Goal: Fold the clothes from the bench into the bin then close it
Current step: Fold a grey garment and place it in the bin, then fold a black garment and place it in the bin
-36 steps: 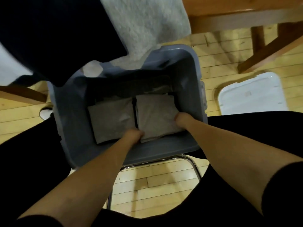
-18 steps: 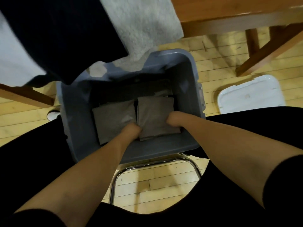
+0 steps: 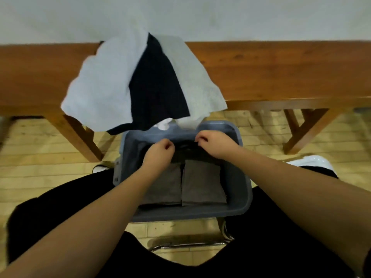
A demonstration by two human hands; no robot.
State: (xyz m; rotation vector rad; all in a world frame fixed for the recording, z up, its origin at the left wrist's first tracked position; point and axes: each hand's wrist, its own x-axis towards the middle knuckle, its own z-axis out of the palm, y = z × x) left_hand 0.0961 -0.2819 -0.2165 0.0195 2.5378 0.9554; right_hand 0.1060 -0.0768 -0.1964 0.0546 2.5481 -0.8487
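Bare forearms [image 3: 112,209] — black trousers [image 3: 60,207]

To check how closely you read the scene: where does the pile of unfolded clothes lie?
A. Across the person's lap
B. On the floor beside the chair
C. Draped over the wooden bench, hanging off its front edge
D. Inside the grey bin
C: the white, dark navy and grey clothes lie on the wooden bench and hang over its front edge above the grey bin, which holds only folded pieces.

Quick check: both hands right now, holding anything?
Left hand: fingers curled, nothing visibly held, above the bin.
Right hand: the same.
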